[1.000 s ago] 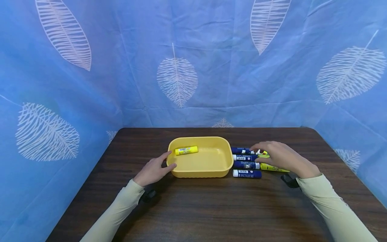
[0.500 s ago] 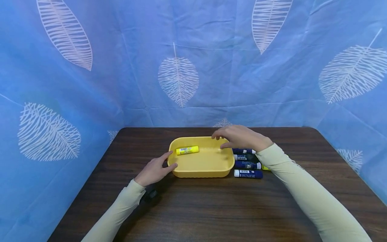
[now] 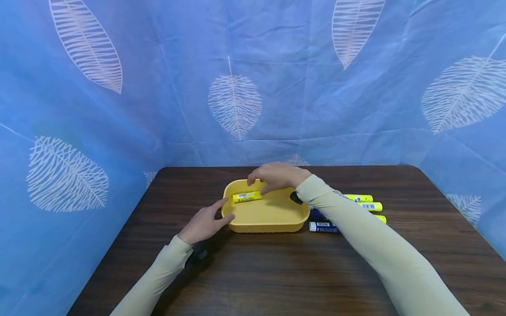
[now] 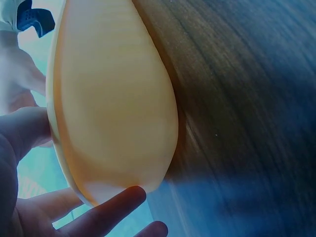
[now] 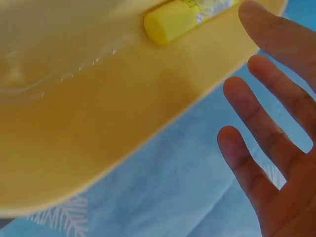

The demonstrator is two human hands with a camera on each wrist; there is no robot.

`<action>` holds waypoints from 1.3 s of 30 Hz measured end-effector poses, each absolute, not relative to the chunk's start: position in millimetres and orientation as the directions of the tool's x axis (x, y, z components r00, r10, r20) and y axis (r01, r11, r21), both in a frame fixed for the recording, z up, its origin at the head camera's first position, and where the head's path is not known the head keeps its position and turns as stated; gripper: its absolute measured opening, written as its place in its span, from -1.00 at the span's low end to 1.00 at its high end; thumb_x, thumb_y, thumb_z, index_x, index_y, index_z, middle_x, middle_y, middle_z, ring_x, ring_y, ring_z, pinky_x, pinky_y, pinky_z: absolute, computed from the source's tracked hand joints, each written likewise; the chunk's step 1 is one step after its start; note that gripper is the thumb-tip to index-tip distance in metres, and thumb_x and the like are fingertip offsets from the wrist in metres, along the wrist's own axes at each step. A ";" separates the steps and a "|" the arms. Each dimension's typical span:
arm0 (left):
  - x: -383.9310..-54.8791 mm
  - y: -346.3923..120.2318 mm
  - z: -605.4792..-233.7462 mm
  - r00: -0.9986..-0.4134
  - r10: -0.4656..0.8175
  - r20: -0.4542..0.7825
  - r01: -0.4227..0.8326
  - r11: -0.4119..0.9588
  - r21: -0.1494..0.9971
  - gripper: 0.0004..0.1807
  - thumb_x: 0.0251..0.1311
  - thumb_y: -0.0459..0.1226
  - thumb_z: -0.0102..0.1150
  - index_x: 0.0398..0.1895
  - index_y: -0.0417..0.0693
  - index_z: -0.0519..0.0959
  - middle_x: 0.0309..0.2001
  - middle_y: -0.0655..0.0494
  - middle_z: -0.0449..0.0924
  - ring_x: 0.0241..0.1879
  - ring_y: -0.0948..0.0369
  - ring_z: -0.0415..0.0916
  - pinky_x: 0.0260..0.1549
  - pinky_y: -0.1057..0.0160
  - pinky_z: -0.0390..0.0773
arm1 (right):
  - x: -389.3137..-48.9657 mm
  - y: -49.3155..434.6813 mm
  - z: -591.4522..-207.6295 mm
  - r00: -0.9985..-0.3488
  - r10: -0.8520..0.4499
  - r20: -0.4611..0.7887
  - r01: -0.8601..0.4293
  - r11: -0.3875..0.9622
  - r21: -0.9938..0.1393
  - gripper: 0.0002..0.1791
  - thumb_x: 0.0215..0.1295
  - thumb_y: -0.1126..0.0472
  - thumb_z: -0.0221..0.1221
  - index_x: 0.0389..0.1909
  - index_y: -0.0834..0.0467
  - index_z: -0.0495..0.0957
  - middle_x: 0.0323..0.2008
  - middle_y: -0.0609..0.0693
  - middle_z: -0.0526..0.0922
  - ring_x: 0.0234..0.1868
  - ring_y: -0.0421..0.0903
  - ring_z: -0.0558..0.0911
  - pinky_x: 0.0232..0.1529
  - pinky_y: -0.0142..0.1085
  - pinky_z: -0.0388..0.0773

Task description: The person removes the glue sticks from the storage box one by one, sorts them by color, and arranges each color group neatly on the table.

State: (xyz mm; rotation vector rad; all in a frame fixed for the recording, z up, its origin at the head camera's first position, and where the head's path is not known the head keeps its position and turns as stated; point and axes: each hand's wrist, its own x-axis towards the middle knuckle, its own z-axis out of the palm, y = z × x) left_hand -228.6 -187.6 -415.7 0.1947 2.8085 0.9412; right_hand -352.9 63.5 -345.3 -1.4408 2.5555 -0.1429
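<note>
A yellow plastic tray (image 3: 269, 218) stands on the dark wooden table, with a yellow glue stick (image 3: 247, 196) lying inside near its far left. My left hand (image 3: 203, 223) rests at the tray's left end, thumb and fingers spread against rim and wall. In the left wrist view, the fingers (image 4: 111, 212) of that hand lie fairly straight along the outside of the tray. My right hand (image 3: 278, 176) hovers over the tray's far side, close to the glue stick's right end. The right wrist view has its fingers (image 5: 234, 143) apart, holding nothing, beside the glue stick (image 5: 170, 22).
Right of the tray lie several glue sticks: a blue one with a white cap (image 3: 323, 227) at the front and yellow ones (image 3: 370, 206) farther right. My right forearm (image 3: 367, 232) hides part of them. A blue leaf-print cloth (image 3: 269, 105) hangs behind the table (image 3: 253, 276).
My right hand has moved left from the glue sticks beside the tray, across its rim, to near the yellow glue stick inside. The left hand stays at the tray's left end.
</note>
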 end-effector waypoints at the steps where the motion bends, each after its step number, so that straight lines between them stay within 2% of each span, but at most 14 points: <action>1: -228.7 -187.5 -415.9 -0.977 0.178 -0.121 0.069 0.791 0.608 -0.21 0.39 0.11 0.17 0.58 0.05 0.24 0.49 -0.14 0.34 0.41 -0.15 0.37 0.31 -0.31 0.39 | -353.7 59.8 -347.1 -0.502 -0.853 -0.145 -0.834 0.522 -0.180 -0.48 0.29 0.16 0.40 0.26 0.10 0.58 0.19 0.05 0.67 0.10 0.08 0.67 0.12 -0.01 0.63; 9: -230.9 -189.0 -417.7 -0.976 0.184 -0.115 0.075 0.784 0.617 -0.21 0.39 0.11 0.18 0.58 0.05 0.24 0.49 -0.12 0.35 0.41 -0.13 0.37 0.31 -0.30 0.40 | -356.1 41.0 -360.2 -0.509 -0.821 -0.257 -0.828 0.549 -0.115 -0.44 0.31 0.13 0.39 0.32 0.03 0.54 0.28 0.02 0.61 0.27 0.02 0.57 0.24 0.03 0.55; 17: -230.5 -189.0 -417.5 -0.975 0.193 -0.114 0.083 0.783 0.617 -0.23 0.40 0.10 0.17 0.58 0.05 0.24 0.48 -0.14 0.35 0.40 -0.14 0.38 0.30 -0.30 0.41 | -353.7 38.2 -365.7 -0.514 -0.804 -0.298 -0.822 0.561 -0.095 -0.41 0.32 0.14 0.38 0.37 -0.01 0.51 0.31 -0.02 0.59 0.29 0.03 0.55 0.29 0.01 0.52; 24: -230.6 -189.3 -416.2 -0.975 0.190 -0.116 0.079 0.783 0.617 -0.22 0.40 0.10 0.17 0.58 0.05 0.24 0.48 -0.14 0.35 0.40 -0.14 0.38 0.31 -0.30 0.40 | -354.2 36.8 -370.6 -0.501 -0.812 -0.300 -0.834 0.545 -0.082 -0.42 0.28 0.18 0.41 0.32 -0.02 0.55 0.26 -0.06 0.62 0.26 -0.02 0.57 0.28 -0.03 0.55; 29: -229.5 -189.5 -414.2 -0.974 0.189 -0.121 0.076 0.784 0.616 -0.23 0.41 0.10 0.16 0.59 0.06 0.23 0.49 -0.15 0.34 0.41 -0.15 0.37 0.31 -0.31 0.39 | -354.3 35.1 -375.5 -0.492 -0.807 -0.327 -0.844 0.534 -0.049 -0.42 0.31 0.18 0.39 0.34 -0.05 0.52 0.32 -0.07 0.57 0.29 -0.02 0.56 0.29 -0.04 0.55; 34: -228.1 -189.6 -412.7 -0.975 0.185 -0.126 0.069 0.784 0.617 -0.22 0.40 0.11 0.17 0.59 0.06 0.23 0.49 -0.15 0.34 0.41 -0.15 0.37 0.31 -0.32 0.39 | -352.8 34.4 -378.0 -0.494 -0.799 -0.342 -0.838 0.543 -0.058 -0.47 0.31 0.24 0.37 0.29 -0.04 0.54 0.27 -0.08 0.61 0.23 -0.02 0.60 0.24 -0.05 0.57; 39: -228.2 -190.2 -413.2 -0.975 0.188 -0.117 0.078 0.786 0.613 -0.22 0.40 0.10 0.18 0.58 0.04 0.25 0.48 -0.16 0.36 0.39 -0.15 0.39 0.30 -0.30 0.41 | -349.9 34.3 -379.1 -0.461 -0.815 -0.350 -0.849 0.520 -0.093 -0.53 0.29 0.32 0.37 0.18 0.00 0.52 0.19 -0.04 0.60 0.08 -0.04 0.63 0.14 -0.11 0.61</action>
